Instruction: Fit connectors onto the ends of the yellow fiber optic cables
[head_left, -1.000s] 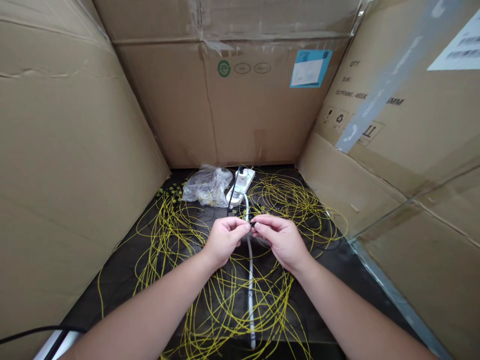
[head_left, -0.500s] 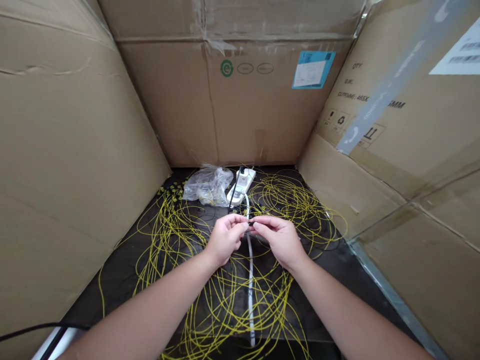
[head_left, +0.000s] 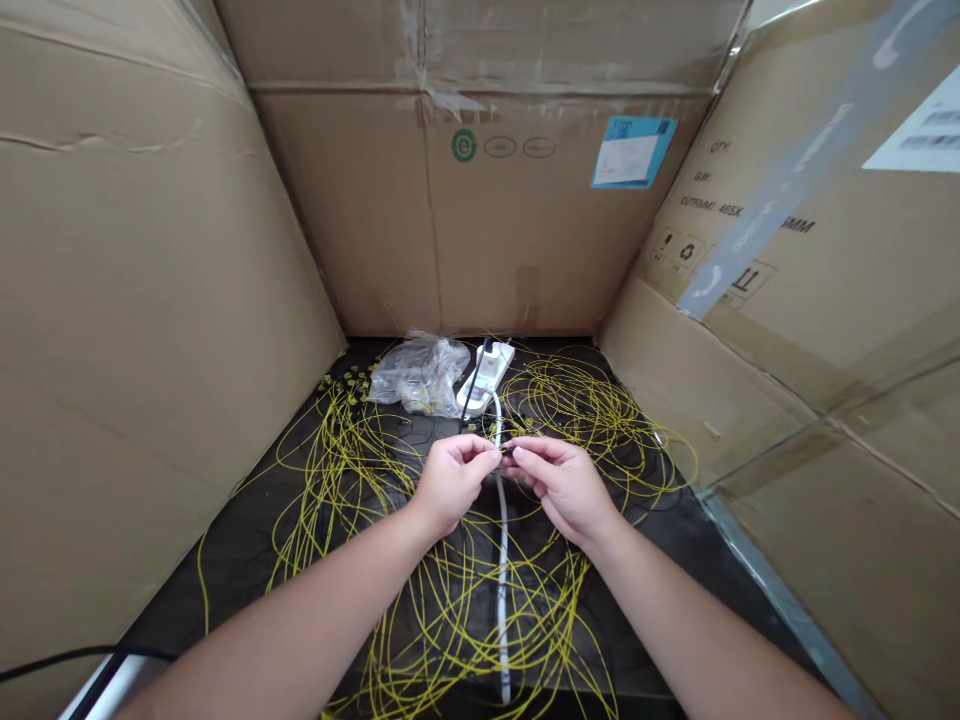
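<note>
My left hand (head_left: 454,482) and my right hand (head_left: 561,484) meet over the middle of the dark table, fingertips almost touching. Thumb and forefinger of the right pinch a small black piece (head_left: 509,451), too small to name. The left is also closed in a pinch, and what lies between its fingertips is hidden. Beneath both hands runs a white power cable (head_left: 502,560). Thin yellow wires (head_left: 465,620) lie in loose tangles below and around the hands, with a bundle (head_left: 337,450) to the left and a coil (head_left: 592,405) to the right.
Cardboard boxes wall in the table at the left (head_left: 150,300), back (head_left: 360,220) and right (head_left: 825,330). Near the back stand a white power strip (head_left: 495,368) with a black plug and a clear plastic bag (head_left: 416,372). A black cable (head_left: 67,655) crosses the lower left.
My fingertips have drawn slightly apart, and the black piece now shows at the right fingertips. The whole view has shifted a little. Wires, bag and power strip lie as before.
</note>
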